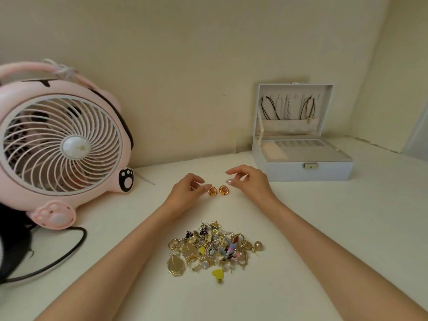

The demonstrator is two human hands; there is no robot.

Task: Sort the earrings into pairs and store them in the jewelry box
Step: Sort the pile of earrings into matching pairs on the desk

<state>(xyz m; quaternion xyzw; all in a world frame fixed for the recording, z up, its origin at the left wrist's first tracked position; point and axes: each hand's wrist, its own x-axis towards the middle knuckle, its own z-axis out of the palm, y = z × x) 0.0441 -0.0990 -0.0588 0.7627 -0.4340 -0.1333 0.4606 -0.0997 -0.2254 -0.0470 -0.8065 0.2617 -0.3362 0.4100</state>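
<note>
Two matching gold earrings with pink stones lie side by side on the white table, the left one (212, 190) and the right one (224, 190). My left hand (187, 191) rests beside the left earring, its thumb tip touching that earring's edge and its fingers loosely curled. My right hand (251, 181) hovers just right of the pair, its fingers relaxed and holding nothing. A mixed pile of earrings (213, 249) lies nearer to me, between my forearms. The pale blue jewelry box (301, 169) stands open at the back right, lid upright.
A pink fan (62, 144) stands at the left, with a black cable (58, 258) looping over the table in front of it. Necklaces hang inside the box lid (294, 107). A yellow heart earring (217, 274) lies at the pile's near edge. The wall runs close behind.
</note>
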